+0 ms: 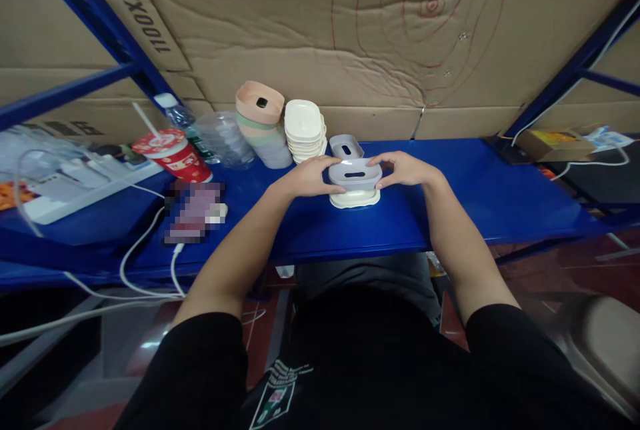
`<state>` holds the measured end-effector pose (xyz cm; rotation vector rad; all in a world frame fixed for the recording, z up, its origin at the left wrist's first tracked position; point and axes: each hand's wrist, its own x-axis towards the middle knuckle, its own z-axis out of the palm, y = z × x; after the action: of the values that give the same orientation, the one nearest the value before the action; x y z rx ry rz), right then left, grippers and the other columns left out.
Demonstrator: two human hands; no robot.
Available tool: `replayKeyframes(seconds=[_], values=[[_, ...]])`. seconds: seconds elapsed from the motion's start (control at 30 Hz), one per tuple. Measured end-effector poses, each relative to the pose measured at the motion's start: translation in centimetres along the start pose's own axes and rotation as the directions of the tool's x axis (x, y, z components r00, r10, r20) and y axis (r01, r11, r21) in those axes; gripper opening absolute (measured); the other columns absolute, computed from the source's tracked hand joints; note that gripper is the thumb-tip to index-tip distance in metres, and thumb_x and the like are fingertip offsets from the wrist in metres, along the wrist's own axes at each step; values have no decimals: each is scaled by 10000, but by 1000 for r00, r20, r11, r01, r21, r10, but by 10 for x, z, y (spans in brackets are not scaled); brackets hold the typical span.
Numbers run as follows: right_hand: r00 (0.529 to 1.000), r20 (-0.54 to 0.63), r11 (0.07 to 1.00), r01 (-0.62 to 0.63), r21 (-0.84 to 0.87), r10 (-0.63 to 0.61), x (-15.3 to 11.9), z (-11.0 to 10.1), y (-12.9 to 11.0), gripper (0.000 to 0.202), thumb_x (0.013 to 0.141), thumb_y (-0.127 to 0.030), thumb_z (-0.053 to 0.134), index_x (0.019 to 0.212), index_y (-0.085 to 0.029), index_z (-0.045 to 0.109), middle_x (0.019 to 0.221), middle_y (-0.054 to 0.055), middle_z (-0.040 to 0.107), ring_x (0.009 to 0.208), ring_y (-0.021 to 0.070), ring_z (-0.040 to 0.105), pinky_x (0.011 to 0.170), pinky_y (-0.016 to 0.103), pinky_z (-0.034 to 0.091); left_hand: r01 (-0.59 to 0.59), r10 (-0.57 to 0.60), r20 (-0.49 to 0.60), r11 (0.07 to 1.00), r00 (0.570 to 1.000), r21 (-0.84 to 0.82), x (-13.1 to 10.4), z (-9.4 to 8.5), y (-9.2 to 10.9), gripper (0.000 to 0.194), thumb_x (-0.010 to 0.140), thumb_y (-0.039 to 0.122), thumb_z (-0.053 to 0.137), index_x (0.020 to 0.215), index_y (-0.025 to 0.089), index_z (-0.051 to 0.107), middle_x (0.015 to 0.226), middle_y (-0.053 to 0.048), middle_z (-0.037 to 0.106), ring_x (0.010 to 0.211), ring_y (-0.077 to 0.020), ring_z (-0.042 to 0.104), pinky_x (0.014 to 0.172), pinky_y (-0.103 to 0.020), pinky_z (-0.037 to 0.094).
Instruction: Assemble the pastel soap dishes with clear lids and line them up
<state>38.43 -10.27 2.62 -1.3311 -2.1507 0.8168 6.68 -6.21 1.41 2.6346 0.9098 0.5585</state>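
Observation:
Between my two hands is a greyish-lilac plastic box cover (355, 182) with a slot in its top. My left hand (314, 177) grips its left end, thumb and fingers on the rim. My right hand (403, 170) pinches the opposite end. Right under the cover lies a cream tray-like base (355, 199); whether the two touch I cannot tell. Just behind stands another lilac piece (347, 146) with a similar slot. To the left rise a stack of cream bases (304, 125) and a stack of slotted covers (260, 102), peach on top, then green and pale grey.
Left on the blue shelf (450, 210) are clear plastic cups (227, 140), a bottle (183, 117), a red cup with a straw (173, 155), a blurred-out item (195, 212), a white power strip (90, 190) and cables. A small carton (557, 143) sits far right. Cardboard (300, 23) backs the shelf.

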Motion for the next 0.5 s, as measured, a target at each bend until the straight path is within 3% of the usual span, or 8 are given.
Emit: replayKeyframes(seconds=[0.23,0.5], values=[[997,72,995,37,-94,-30,-5,3,-10,893,601,-384,1030,1442,-322,738,1504,51,725,1295,362,712,1155,547,569,-10,7,73,999,997,44,1,6,0,990,651,624,967,1498,198,682,1433,-167,721,1300,-409,691,1124,-538,563],[988,149,965,78,-250,-42,5,14,7,962,574,-376,1033,1480,-308,716,1496,63,723,1380,416,651,1214,595,503,-42,35,160,998,987,38,4,17,-4,948,572,682,985,1374,230,759,1266,-128,757,1193,-385,716,1042,-469,601]])
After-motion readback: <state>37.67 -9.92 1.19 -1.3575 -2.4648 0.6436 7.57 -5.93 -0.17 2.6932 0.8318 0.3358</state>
